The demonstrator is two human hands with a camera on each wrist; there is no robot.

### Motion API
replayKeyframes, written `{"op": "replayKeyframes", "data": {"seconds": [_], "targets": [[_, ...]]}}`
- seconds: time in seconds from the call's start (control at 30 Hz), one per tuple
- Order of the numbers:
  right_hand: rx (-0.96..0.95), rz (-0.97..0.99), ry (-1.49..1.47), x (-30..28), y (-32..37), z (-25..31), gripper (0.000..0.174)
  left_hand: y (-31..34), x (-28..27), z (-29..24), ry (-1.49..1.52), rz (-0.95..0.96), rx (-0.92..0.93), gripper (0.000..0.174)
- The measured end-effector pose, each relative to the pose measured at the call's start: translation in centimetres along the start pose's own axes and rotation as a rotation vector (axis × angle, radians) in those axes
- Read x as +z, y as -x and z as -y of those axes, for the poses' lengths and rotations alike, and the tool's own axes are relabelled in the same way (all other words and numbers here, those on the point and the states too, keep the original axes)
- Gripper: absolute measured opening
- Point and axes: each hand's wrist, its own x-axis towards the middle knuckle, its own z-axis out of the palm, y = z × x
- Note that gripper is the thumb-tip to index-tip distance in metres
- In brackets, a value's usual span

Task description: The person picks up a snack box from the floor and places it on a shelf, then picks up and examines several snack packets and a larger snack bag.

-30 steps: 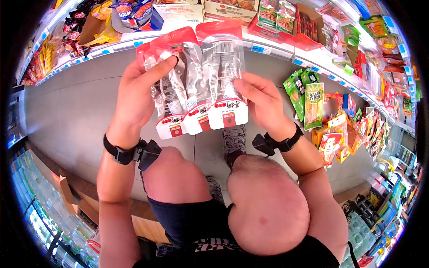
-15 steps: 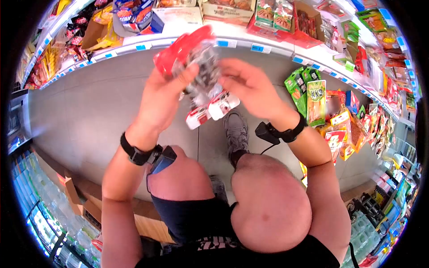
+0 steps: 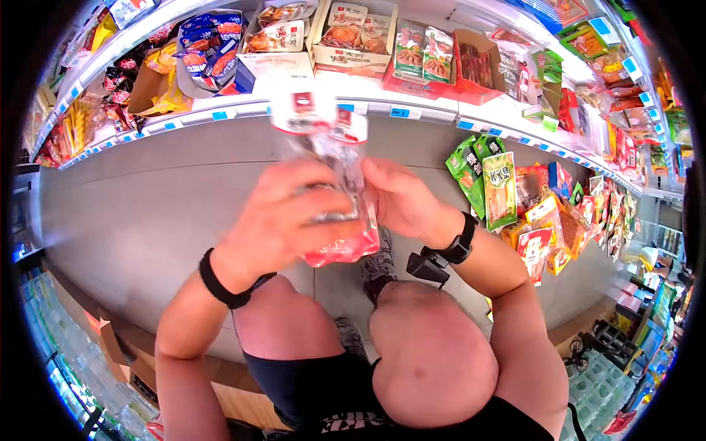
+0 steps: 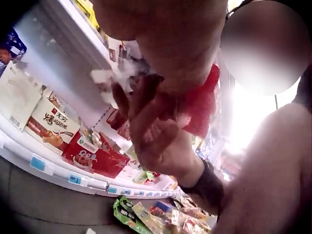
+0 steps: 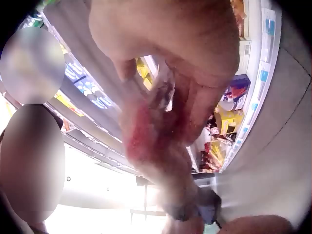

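Observation:
Clear packets with red ends (image 3: pixel 344 247) and white labelled ends are held upright between both hands in the head view, stacked together and blurred. The left hand (image 3: pixel 283 217) lies across their front, its fingers curled round them. At their right edge the right hand (image 3: pixel 412 202) grips them between thumb and fingers. In the left wrist view the left hand (image 4: pixel 175 48) fills the top, with a red packet end (image 4: pixel 201 109) beside the right hand (image 4: pixel 156 146). The right wrist view has the right hand (image 5: pixel 170 39) above the blurred red packet part (image 5: pixel 138 129).
A white shelf (image 3: pixel 353 87) with boxed snacks (image 3: pixel 353 37) runs across the front. On the floor at the right lie several packets, among them a green one (image 3: pixel 465 173) and a yellow-green one (image 3: pixel 500 191). Bare knees (image 3: pixel 434 353) are below the hands.
The packets were spread as a fan, then gathered together and turned over; their white ends now point toward the shelf and the red ends toward the body. The left hand has moved across their front.

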Motion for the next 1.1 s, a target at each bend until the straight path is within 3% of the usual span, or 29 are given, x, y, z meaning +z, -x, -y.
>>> {"op": "replayKeyframes", "data": {"seconds": [0.1, 0.23, 0.33, 0.43, 0.53, 0.63, 0.67, 0.77, 1.0, 1.1], "targets": [[-0.123, -0.142, 0.337, 1.7, -0.5, -0.1, 0.046, -0.4, 0.6, -0.5, 0.057, 0.047, 0.011, 0.029], [-0.256, -0.235, 0.324, 1.2, -0.7, 0.4, 0.036, -1.0, -0.2, 0.1, 0.117, 0.203, 0.018, 0.035], [-0.386, -0.287, 0.489, 1.2, -0.5, 0.9, 0.033, -1.4, -0.8, 0.1, 0.243, 0.257, -0.050, 0.041], [-0.451, -0.393, 0.573, 0.9, -0.3, 1.4, 0.032, -1.0, -1.9, 0.5, 0.319, 0.167, -0.192, 0.041], [-0.461, -0.438, 0.584, 1.3, -0.2, 1.7, 0.030, 0.6, -0.2, 2.3, 0.265, -0.106, -0.397, 0.041], [-0.550, -0.416, 0.693, 0.6, -0.2, 1.4, 0.031, -0.3, 1.5, 2.9, 0.984, -0.188, -0.990, 0.043], [-0.548, -0.409, 0.658, 0.5, -0.4, 1.2, 0.032, 0.3, 1.9, 3.7, 1.075, -0.061, -1.022, 0.045], [-0.491, -0.350, 0.693, -0.1, -1.2, 0.8, 0.033, -0.8, 2.7, 3.2, 1.087, 0.072, -1.089, 0.041], [-0.586, -0.332, 0.722, -2.2, -2.5, -0.6, 0.045, -2.0, 3.9, 3.3, 1.010, 0.192, -1.207, 0.040], [-0.616, -0.419, 0.721, -2.1, -3.1, -0.3, 0.045, -2.4, 4.8, 4.0, 1.198, 0.139, -1.294, 0.040]]}}
